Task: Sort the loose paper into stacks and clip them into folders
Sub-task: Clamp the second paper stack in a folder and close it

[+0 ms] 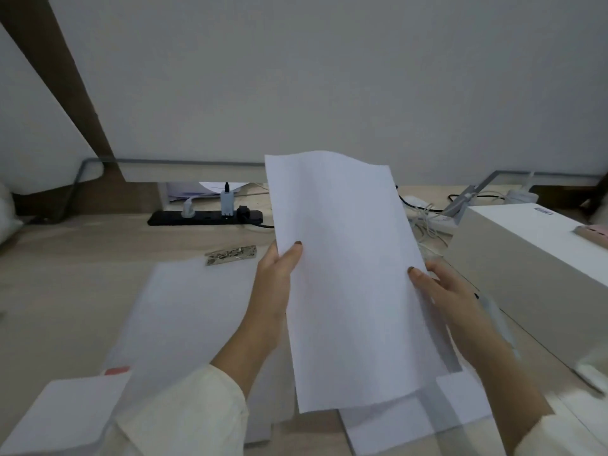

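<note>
A white paper sheet (pixel 348 274) is held up above the desk, tilted toward me. My left hand (pixel 274 278) pinches its left edge, thumb on the front. My right hand (pixel 444 291) pinches its right edge, thumb on the front too. Under and left of the raised sheet, more white paper (pixel 184 311) lies flat on the desk. Further sheets (pixel 411 426) lie at the bottom, partly hidden by the held sheet. A clear bag of metal clips (pixel 231 255) sits just beyond the flat paper.
A black power strip (pixel 204 217) with plugs lies at the back of the wooden desk (pixel 65 274). A white box (pixel 533 248) stands on the right, with tangled white cables (pixel 427 222) behind it. Another white stack (pixel 62 413) is at the bottom left.
</note>
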Demonstrator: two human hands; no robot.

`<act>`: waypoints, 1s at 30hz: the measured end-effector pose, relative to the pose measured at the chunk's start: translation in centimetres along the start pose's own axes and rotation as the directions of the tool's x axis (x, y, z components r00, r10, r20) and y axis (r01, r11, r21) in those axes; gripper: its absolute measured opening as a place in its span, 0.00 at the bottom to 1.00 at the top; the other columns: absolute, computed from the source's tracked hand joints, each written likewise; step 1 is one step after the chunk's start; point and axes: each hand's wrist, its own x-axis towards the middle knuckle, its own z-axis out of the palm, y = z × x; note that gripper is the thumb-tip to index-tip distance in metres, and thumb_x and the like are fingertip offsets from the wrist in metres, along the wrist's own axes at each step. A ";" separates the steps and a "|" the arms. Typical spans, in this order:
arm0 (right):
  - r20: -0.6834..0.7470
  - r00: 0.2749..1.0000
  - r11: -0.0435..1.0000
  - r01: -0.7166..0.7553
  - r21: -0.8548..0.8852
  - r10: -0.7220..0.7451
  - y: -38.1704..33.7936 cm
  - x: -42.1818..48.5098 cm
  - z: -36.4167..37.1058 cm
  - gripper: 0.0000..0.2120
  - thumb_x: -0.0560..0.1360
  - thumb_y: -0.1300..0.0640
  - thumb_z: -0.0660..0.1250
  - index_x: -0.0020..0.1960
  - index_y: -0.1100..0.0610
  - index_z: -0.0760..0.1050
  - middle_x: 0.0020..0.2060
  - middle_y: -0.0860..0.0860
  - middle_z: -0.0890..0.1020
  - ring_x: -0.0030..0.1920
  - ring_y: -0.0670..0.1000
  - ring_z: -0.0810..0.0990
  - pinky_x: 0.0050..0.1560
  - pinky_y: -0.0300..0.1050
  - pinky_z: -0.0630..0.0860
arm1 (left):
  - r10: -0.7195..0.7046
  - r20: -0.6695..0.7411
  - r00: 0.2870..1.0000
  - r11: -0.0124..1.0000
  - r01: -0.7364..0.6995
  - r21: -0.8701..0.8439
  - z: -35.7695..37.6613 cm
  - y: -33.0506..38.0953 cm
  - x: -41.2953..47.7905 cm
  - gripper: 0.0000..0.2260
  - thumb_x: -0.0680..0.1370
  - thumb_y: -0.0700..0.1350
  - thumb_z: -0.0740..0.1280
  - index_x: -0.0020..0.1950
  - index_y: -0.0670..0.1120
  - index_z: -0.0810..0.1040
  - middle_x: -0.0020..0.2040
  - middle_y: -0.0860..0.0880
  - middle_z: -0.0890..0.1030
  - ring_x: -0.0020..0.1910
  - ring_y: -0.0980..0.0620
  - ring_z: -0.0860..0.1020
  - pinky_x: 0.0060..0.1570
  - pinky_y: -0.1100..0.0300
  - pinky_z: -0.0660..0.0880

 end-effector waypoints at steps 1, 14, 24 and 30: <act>0.007 1.000 0.999 0.016 0.037 -0.017 -0.4 0.0 0.0 0.04 0.77 0.57 0.62 0.47 0.53 0.76 0.34 0.50 0.84 0.32 0.49 0.82 0.33 0.43 0.75 | -0.008 -0.036 0.999 1.000 0.007 -0.027 -0.3 0.3 0.0 0.08 0.79 0.44 0.61 0.53 0.52 0.79 0.49 0.53 0.83 0.50 0.53 0.81 0.51 0.54 0.77; 0.057 0.996 0.991 0.072 -0.112 -0.066 -3.7 -0.7 3.2 0.08 0.77 0.61 0.61 0.43 0.51 0.75 0.44 0.56 0.83 0.40 0.55 0.81 0.47 0.51 0.76 | -0.222 -0.079 0.972 0.966 0.231 0.115 -5.4 -0.2 -1.2 0.14 0.79 0.45 0.60 0.64 0.46 0.71 0.58 0.47 0.80 0.52 0.50 0.79 0.43 0.59 0.77; 0.262 0.936 0.965 -0.257 0.057 0.234 0.2 -5.3 10.8 0.06 0.78 0.61 0.59 0.52 0.62 0.72 0.44 0.53 0.80 0.44 0.51 0.79 0.46 0.46 0.75 | -0.106 -0.208 0.972 0.775 0.212 0.595 -12.7 -0.5 -3.4 0.12 0.80 0.45 0.58 0.62 0.45 0.66 0.54 0.46 0.76 0.49 0.47 0.77 0.43 0.56 0.73; 0.313 0.910 0.957 -0.288 0.010 0.271 2.5 -6.9 14.3 0.13 0.77 0.64 0.57 0.59 0.61 0.74 0.53 0.57 0.82 0.51 0.58 0.82 0.56 0.54 0.77 | 0.036 -0.125 0.992 0.519 0.089 0.850 -20.0 -1.9 -5.7 0.13 0.80 0.50 0.54 0.44 0.48 0.75 0.43 0.49 0.79 0.48 0.47 0.77 0.44 0.56 0.69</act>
